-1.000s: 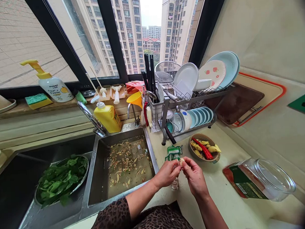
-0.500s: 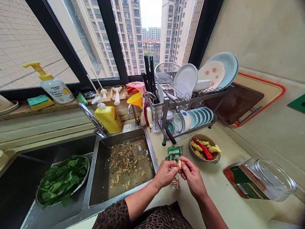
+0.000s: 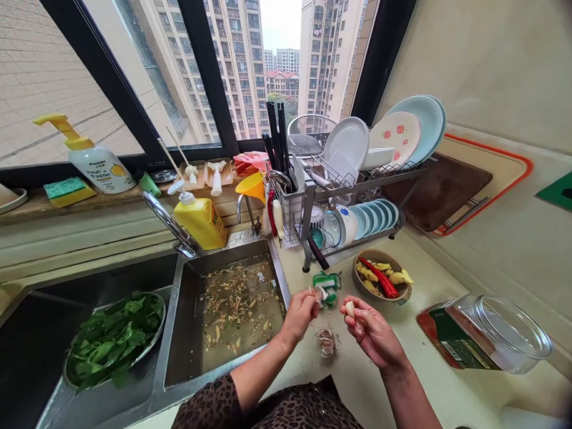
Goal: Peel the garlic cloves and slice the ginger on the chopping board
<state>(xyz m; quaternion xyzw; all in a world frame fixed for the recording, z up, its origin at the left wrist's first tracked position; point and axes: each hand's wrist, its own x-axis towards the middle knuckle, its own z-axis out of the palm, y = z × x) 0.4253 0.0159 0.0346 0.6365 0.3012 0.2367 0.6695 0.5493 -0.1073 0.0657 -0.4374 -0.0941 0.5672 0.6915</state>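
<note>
Between the fingertips of my right hand (image 3: 373,336) is a pale, peeled garlic clove (image 3: 349,308). My left hand (image 3: 299,315) is a short way off to the left, its fingers pinched on a thin, papery piece of garlic skin (image 3: 321,294). On the counter below and between the hands lies a small heap of garlic skins (image 3: 327,342). Just behind my left hand is a green and white scrubbing cloth (image 3: 326,280). A brown bowl (image 3: 405,293) beyond my right hand contains pieces of ginger (image 3: 369,274) and a red chili (image 3: 384,280).
Left of my hands, a sink basin (image 3: 182,343) has murky water with floating scraps. Leafy greens (image 3: 116,336) fill a metal bowl in the other basin. A dish rack (image 3: 355,192) stands behind. A clear plastic jar (image 3: 487,332) lies on its side at right.
My hands have moved apart from each other. The garlic clove stays in my right hand, while a piece of skin has come away in my left.
</note>
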